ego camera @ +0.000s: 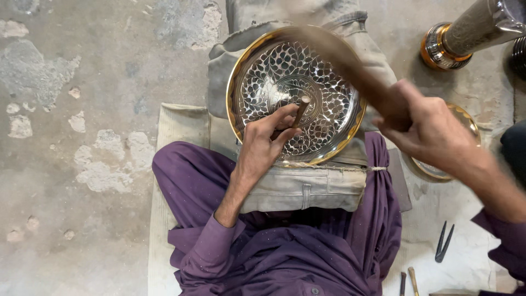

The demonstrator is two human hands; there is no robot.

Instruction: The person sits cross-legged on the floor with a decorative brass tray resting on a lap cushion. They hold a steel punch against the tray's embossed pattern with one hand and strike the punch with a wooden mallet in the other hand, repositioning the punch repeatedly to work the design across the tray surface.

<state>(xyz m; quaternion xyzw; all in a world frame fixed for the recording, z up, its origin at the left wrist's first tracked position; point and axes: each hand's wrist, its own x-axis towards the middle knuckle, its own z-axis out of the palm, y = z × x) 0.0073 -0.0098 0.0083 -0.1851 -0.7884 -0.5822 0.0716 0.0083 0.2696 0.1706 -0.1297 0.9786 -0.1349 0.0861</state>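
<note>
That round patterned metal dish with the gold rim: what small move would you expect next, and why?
Probably the right hand brings its blurred wooden mallet down onto the top of the thin wooden-handled punch. The left hand holds that punch tilted, tip near the centre of the round patterned metal dish with the gold rim, which rests on grey folded cloth over the lap. The mallet is raised above it.

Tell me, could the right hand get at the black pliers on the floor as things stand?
Probably not at once. The right hand is raised and gripping a blurred hammer handle. The pliers lie uncovered on the floor below that arm, with nothing between them, so only the full grip stands in the way.
</note>
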